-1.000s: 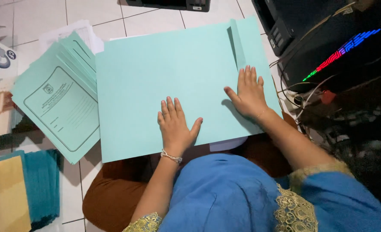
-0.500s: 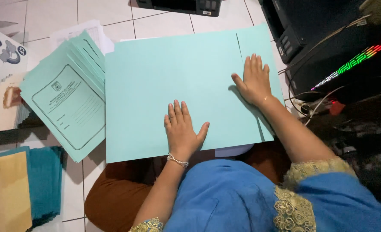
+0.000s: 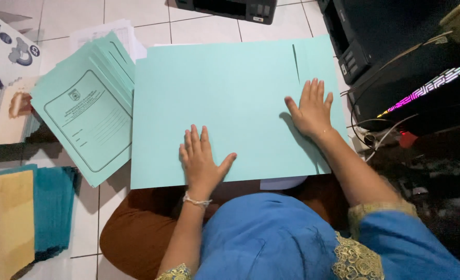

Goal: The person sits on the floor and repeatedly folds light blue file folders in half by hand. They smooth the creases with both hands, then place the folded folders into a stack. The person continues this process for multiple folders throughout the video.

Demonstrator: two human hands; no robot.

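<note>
A large pale green folder sheet (image 3: 230,98) lies flat over my lap and the tiled floor. My left hand (image 3: 201,161) presses palm down on its near edge, fingers spread. My right hand (image 3: 310,109) rests flat on the sheet's right part, beside a folded flap with a short slit. Neither hand grips anything. A white sheet pokes out from under the folder's near edge.
A fanned stack of printed pale green folders (image 3: 87,116) lies to the left, over white papers. Teal and yellow folders (image 3: 17,218) sit at the lower left, a cardboard box (image 3: 4,67) at the far left. A black printer (image 3: 365,36) and a lit computer case (image 3: 427,91) with cables stand right.
The view has shifted slightly; both hands stay flat on the folder, the right one having slid a little along the flap.
</note>
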